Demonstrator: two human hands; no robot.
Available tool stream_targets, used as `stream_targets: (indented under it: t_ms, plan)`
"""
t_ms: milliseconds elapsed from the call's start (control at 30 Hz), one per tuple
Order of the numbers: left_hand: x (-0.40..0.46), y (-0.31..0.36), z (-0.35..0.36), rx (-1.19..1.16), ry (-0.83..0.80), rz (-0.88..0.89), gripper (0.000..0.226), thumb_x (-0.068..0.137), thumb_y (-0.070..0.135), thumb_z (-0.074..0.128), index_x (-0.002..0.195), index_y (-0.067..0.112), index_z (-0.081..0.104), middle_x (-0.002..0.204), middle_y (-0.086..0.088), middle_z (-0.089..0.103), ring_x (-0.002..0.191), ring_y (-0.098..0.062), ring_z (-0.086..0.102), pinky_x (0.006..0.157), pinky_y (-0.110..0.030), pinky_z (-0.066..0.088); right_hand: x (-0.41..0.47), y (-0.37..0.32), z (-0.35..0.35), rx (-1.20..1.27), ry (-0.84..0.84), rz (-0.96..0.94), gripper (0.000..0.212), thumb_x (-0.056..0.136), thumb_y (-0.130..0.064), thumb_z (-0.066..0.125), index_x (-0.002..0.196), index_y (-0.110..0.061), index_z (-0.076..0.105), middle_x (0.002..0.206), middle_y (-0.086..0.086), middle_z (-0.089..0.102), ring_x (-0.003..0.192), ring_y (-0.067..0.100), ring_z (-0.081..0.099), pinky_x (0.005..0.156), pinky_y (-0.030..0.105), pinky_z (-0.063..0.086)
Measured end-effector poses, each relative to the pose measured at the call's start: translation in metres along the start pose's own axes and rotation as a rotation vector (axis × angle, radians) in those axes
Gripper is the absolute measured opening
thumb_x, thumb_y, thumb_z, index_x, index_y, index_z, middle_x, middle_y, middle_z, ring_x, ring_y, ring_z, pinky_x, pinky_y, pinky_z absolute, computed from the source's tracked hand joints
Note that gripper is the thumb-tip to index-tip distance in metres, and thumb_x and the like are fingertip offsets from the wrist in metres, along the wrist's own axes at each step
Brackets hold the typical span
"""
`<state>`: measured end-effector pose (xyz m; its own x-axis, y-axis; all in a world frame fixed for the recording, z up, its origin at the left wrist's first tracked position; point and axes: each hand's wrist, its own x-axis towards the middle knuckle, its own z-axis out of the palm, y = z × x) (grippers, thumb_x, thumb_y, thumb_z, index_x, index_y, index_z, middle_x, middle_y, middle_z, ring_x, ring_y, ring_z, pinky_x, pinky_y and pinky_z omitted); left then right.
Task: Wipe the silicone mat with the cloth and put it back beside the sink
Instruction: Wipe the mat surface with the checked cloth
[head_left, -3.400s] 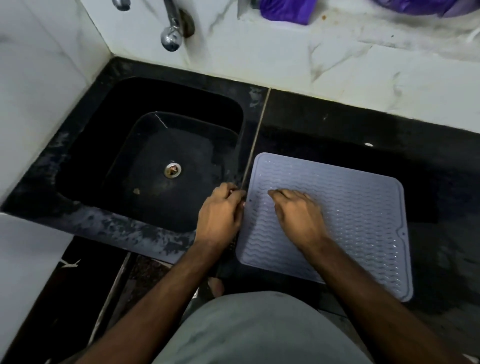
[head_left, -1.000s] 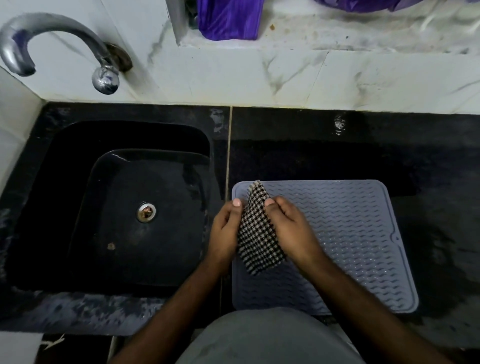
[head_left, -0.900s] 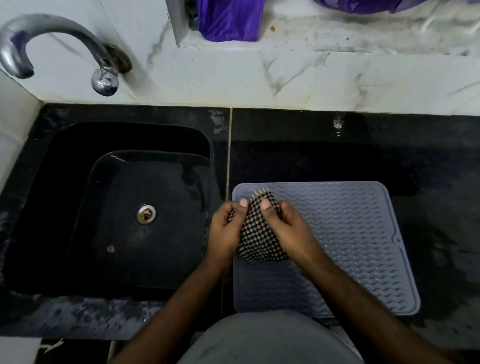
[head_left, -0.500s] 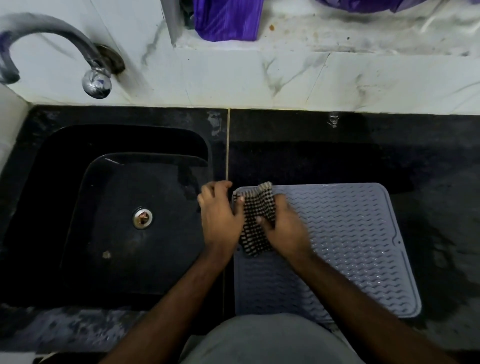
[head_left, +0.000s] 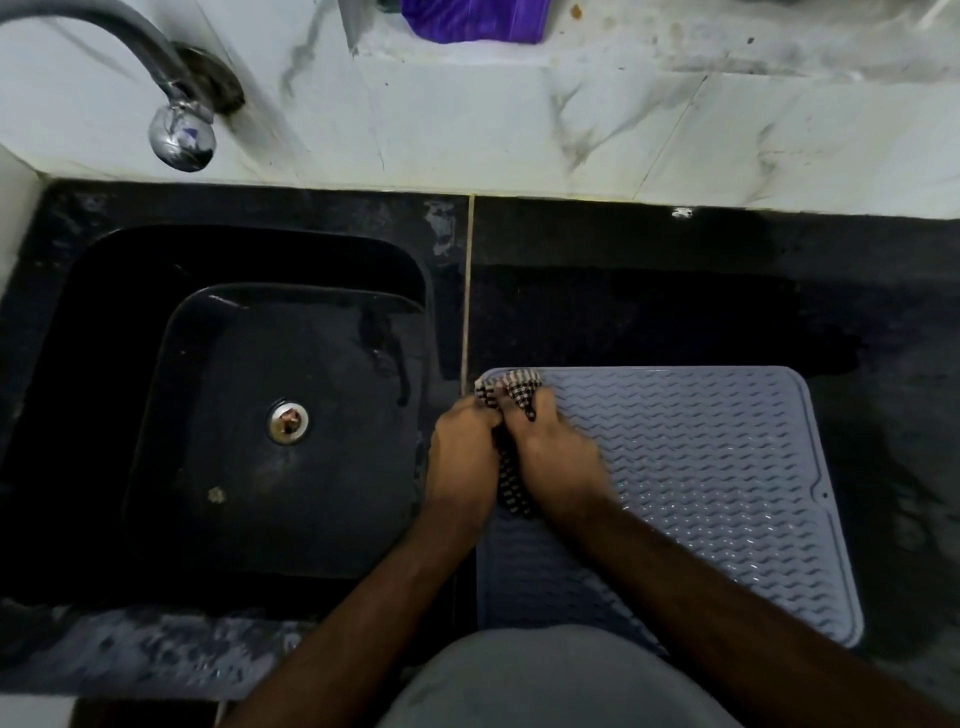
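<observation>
Gripping one checked cloth (head_left: 511, 415) in left hand (head_left: 460, 457) and right hand (head_left: 553, 460) over one silicone mat (head_left: 696, 483) lying long axis left-right.

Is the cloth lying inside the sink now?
No, the cloth is on the mat's far left corner, held by both hands, beside the sink.

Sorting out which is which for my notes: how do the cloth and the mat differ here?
The cloth is black-and-white checked; the mat is plain pale grey-blue with wavy ridges. The cloth is small and bunched in both hands; the mat is far larger and lies flat. Both sit right of the sink on the dark counter.
</observation>
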<state>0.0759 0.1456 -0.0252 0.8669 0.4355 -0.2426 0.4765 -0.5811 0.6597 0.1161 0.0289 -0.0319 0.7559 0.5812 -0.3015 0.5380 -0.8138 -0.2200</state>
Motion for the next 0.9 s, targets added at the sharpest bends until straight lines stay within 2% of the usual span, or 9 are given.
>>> stream_targets:
  t_ms: [100,167,300,433,567,633,733,800,900]
  plan:
    - [0.004,-0.003,0.001,0.004,-0.001,0.014,0.022,0.09,0.0,0.058,0.077,0.009,0.073,0.078,0.009,0.055,0.06,0.002,0.047,0.058,-0.009,0.041,0.001,-0.001,0.004,-0.043,0.032,0.007,0.058,0.103,-0.028,0.039,0.155,-0.032,0.015,0.128,0.012,0.036,0.082,0.021,0.061,0.058,0.037,0.058]
    - [0.001,-0.004,-0.003,0.014,-0.004,0.063,0.023,0.09,-0.001,0.059,0.078,0.011,0.074,0.078,0.007,0.056,0.061,0.002,0.047,0.058,-0.009,0.039,0.001,-0.002,0.002,-0.003,0.019,0.023,0.058,0.103,-0.028,0.039,0.155,-0.036,0.014,0.127,0.01,0.035,0.088,0.023,0.061,0.065,0.042,0.058]
    - [-0.013,-0.002,-0.01,-0.055,0.0,0.095,0.023,0.093,0.004,0.058,0.099,0.02,0.073,0.09,0.01,0.064,0.072,0.004,0.054,0.066,-0.004,0.041,0.002,-0.003,-0.008,0.171,0.03,0.104,0.053,0.1,-0.045,0.045,0.151,-0.04,0.028,0.124,0.006,0.038,0.104,0.024,0.054,0.08,0.039,0.053]
    - [-0.024,-0.003,-0.011,-0.142,0.049,0.038,0.022,0.092,0.004,0.054,0.1,0.019,0.067,0.089,0.01,0.069,0.077,-0.001,0.064,0.069,-0.022,0.054,-0.001,-0.002,0.0,0.216,0.046,0.068,0.058,0.097,-0.05,0.051,0.15,-0.044,0.029,0.121,0.006,0.033,0.105,0.025,0.052,0.082,0.04,0.055]
    - [-0.028,-0.001,-0.011,-0.029,0.022,0.054,0.017,0.095,0.008,0.053,0.103,0.018,0.063,0.092,0.004,0.069,0.075,-0.008,0.064,0.066,-0.024,0.053,0.004,0.001,-0.005,0.28,0.003,0.1,0.057,0.098,-0.044,0.051,0.149,-0.05,0.025,0.119,0.002,0.036,0.098,0.022,0.058,0.082,0.041,0.055]
    - [-0.03,0.004,-0.007,0.151,-0.047,0.059,0.018,0.1,0.012,0.047,0.114,0.015,0.057,0.105,-0.004,0.066,0.085,-0.018,0.065,0.075,-0.036,0.056,0.009,0.001,-0.011,0.331,0.011,0.151,0.051,0.099,-0.045,0.049,0.147,-0.05,0.031,0.125,0.002,0.044,0.106,0.022,0.057,0.088,0.04,0.049]
    - [-0.033,0.022,0.001,0.442,-0.149,0.029,0.036,0.105,0.008,0.037,0.14,0.007,0.04,0.123,-0.013,0.057,0.098,-0.027,0.067,0.08,-0.038,0.054,0.013,0.002,-0.015,0.357,0.004,0.202,0.041,0.102,-0.05,0.04,0.142,-0.056,0.036,0.128,0.003,0.051,0.113,0.025,0.057,0.094,0.041,0.047]
    - [-0.032,0.031,0.006,0.48,-0.154,0.013,0.05,0.105,0.007,0.037,0.153,0.004,0.023,0.13,-0.016,0.053,0.101,-0.029,0.066,0.081,-0.039,0.053,0.013,0.002,-0.017,0.347,-0.005,0.205,0.039,0.101,-0.053,0.039,0.139,-0.059,0.037,0.128,0.003,0.054,0.113,0.026,0.058,0.093,0.042,0.049]
    - [-0.039,0.034,0.012,0.529,-0.141,0.005,0.063,0.106,0.009,0.034,0.158,0.002,0.0,0.143,-0.02,0.042,0.101,-0.027,0.067,0.079,-0.038,0.053,0.015,0.004,-0.021,0.339,0.027,0.194,0.037,0.099,-0.057,0.04,0.135,-0.057,0.045,0.126,-0.001,0.06,0.109,0.023,0.062,0.087,0.038,0.05]
